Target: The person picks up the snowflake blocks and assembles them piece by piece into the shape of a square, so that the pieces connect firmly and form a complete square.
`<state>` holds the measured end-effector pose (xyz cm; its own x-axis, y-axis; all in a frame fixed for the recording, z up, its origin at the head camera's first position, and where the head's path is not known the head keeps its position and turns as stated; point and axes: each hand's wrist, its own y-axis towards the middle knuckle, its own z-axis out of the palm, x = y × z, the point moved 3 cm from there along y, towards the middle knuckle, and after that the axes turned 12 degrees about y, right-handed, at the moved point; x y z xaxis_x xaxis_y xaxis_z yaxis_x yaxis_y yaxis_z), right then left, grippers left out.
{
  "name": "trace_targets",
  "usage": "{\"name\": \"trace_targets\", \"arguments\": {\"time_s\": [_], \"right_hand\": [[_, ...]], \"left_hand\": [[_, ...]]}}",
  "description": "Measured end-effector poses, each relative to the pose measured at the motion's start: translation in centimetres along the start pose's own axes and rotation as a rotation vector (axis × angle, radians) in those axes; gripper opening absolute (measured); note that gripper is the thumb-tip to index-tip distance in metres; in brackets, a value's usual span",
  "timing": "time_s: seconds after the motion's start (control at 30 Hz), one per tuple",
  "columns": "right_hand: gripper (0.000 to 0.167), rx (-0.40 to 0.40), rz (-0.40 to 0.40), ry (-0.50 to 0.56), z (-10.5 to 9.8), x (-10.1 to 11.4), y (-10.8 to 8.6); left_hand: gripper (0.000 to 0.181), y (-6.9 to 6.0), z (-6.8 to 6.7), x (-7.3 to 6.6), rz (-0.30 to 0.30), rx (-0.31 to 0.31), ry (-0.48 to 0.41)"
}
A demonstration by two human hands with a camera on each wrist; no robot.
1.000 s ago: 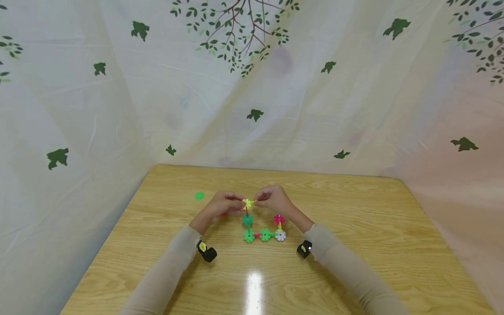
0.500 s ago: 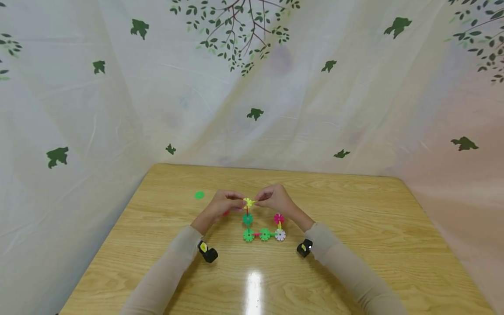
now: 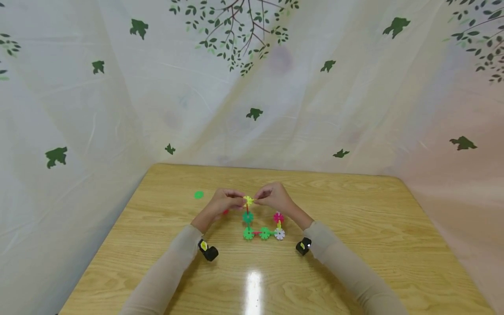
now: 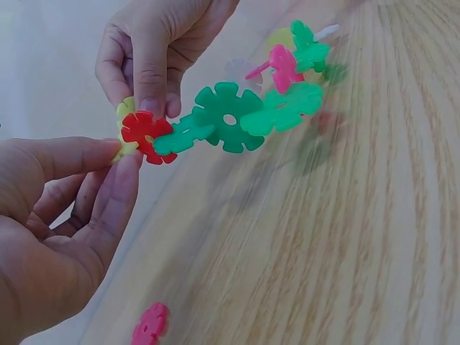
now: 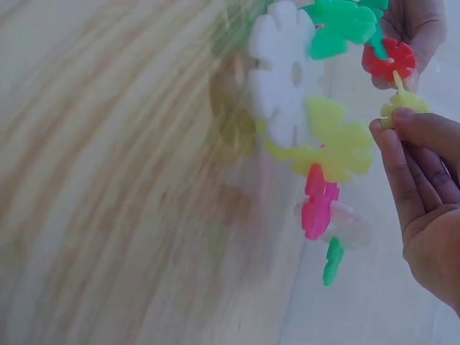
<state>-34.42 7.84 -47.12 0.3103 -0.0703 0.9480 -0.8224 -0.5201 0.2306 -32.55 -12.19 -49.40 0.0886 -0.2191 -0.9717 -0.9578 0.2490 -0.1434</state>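
Both hands meet over a chain of slotted plastic flower discs. My left hand (image 3: 223,202) pinches a yellow flower disc (image 3: 248,201) between thumb and fingers at the chain's far left corner. Opposite it, my right hand (image 3: 275,197) pinches yellow plastic at the same corner, its fingertips partly covering a yellow flower disc (image 5: 406,106). A red flower disc (image 4: 146,136) joins this corner to the teal flower disc (image 3: 247,217). From there the chain runs through a green flower disc (image 3: 248,233) to a white one (image 3: 279,234), ending near a pink one (image 3: 278,217).
A loose green disc (image 3: 198,194) lies on the wooden table (image 3: 354,210) left of the hands. Beside the left wrist is a pink flower disc (image 4: 151,325). A patterned cloth (image 3: 212,131) hangs behind the table.
Both hands stay at the yellow corner with their grips kept. They have risen very slightly in view, and the fingertips look a little closer together. The rest of the chain keeps its shape.
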Motion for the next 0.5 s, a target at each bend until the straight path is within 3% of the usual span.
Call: {"name": "trace_targets", "arguments": {"time_s": [0.27, 0.5], "right_hand": [[0.007, 0.021, -0.033, -0.055, 0.6, 0.1, 0.7], [0.005, 0.020, -0.040, -0.127, 0.9, 0.0, 1.7]], "left_hand": [[0.029, 0.0, -0.9, 0.2, 0.006, 0.004, 0.045], [0.030, 0.3, -1.7, 0.4, -0.041, -0.004, 0.057]]}}
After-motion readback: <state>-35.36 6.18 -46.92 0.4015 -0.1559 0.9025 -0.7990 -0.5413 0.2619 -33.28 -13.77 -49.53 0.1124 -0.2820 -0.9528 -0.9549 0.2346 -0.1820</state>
